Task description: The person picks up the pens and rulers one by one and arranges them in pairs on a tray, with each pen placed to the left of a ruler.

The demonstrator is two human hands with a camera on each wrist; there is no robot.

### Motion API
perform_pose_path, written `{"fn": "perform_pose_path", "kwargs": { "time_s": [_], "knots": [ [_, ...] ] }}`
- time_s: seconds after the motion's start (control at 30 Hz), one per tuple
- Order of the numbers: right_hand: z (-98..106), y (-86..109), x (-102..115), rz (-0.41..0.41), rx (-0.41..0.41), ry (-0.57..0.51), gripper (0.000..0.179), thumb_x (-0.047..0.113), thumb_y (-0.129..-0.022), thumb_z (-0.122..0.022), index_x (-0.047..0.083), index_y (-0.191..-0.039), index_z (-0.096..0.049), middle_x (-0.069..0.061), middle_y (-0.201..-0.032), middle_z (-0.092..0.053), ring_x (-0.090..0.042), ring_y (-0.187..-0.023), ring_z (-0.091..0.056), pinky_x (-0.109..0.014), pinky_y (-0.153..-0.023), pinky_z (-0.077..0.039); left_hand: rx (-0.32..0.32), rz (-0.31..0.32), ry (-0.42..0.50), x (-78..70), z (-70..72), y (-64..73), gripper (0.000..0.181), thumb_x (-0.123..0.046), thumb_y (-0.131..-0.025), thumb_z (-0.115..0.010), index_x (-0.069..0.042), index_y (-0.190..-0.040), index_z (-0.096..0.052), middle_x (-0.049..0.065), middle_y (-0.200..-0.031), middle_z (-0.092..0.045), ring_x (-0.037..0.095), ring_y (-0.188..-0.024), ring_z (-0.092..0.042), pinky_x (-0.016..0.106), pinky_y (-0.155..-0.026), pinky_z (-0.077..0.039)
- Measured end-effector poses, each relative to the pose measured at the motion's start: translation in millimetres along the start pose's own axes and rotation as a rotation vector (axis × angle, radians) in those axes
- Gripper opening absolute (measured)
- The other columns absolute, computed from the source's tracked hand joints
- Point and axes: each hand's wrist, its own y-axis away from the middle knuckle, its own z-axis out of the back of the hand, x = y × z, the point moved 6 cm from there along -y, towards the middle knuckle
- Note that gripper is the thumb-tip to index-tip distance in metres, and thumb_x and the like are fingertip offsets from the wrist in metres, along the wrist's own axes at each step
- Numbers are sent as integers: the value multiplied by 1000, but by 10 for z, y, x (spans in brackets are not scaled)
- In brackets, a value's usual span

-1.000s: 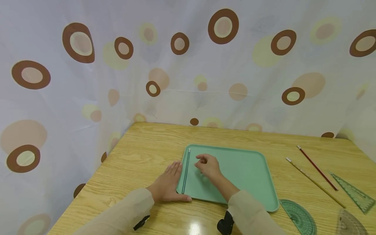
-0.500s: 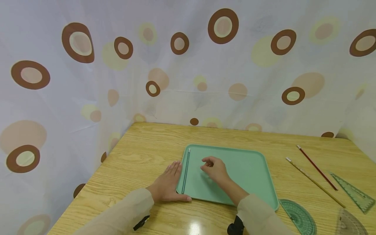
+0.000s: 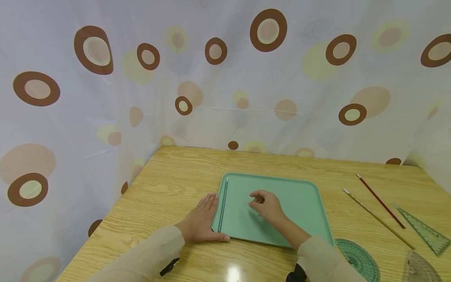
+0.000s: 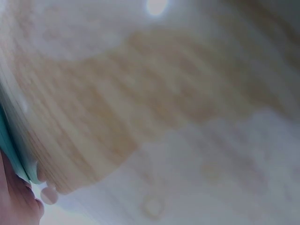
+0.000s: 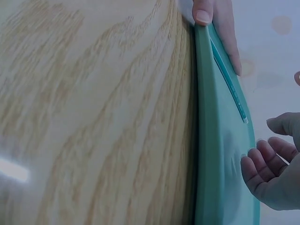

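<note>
A green rectangular tray (image 3: 299, 203) lies on the wooden table, with a dark green pencil (image 3: 223, 205) along the inside of its left edge. My left hand (image 3: 201, 221) is at the tray's near left corner, fingers straight along the left rim and thumb along the front one. Over the middle of the tray is my right hand (image 3: 269, 205), fingers loosely curled. In the right wrist view, a gap shows between the thumb and fingers of the right hand (image 5: 276, 173), and nothing is held. The left wrist view catches only part of the left hand (image 4: 16, 201) beside the tray's edge.
Right of the tray lie a red pencil (image 3: 380, 200), a yellow pencil (image 3: 378, 219) and a green triangle set square (image 3: 424, 232). A green protractor (image 3: 359, 258) sits by the tray's near right corner, beside a brownish see-through protractor (image 3: 419, 268). A patterned curtain (image 3: 257, 129) stands behind.
My right hand has moved rightward over the tray, away from the dark green pencil. The left hand, pencil and tray have stayed in place.
</note>
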Motion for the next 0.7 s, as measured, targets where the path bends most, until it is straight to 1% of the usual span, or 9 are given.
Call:
{"fn": "perform_pose_path", "kwargs": {
  "time_s": [0.17, 0.37, 0.7],
  "knots": [
    [61, 39, -27, 5, 19, 11, 22, 1, -82, -64, -5, -103, -65, -9, -80, -61, -12, -68, -54, -23, -56, -46, -2, -2, 7, 1, 4, 1, 119, -82, -74, -41, 8, -146, -9, 24, -153, -11, 34, -144, -10, 42, -117, -17],
    [154, 54, -96, 20, 35, 38, 23, 3, -83, -64, -4, -105, -65, -8, -82, -61, -12, -71, -54, -24, -59, -46, 2, -5, 6, -5, 11, 5, 119, -81, -74, -42, 8, -146, -9, 24, -153, -11, 34, -144, -10, 42, -117, -17],
    [304, 117, -100, 51, 35, 117, 23, 4, -83, -64, -3, -105, -65, -7, -80, -62, -12, -71, -54, -24, -60, -45, 3, -4, 15, -6, 5, 2, 118, -80, -75, -43, 7, -146, -8, 23, -154, -10, 34, -144, -9, 43, -117, -17]
  ]
}}
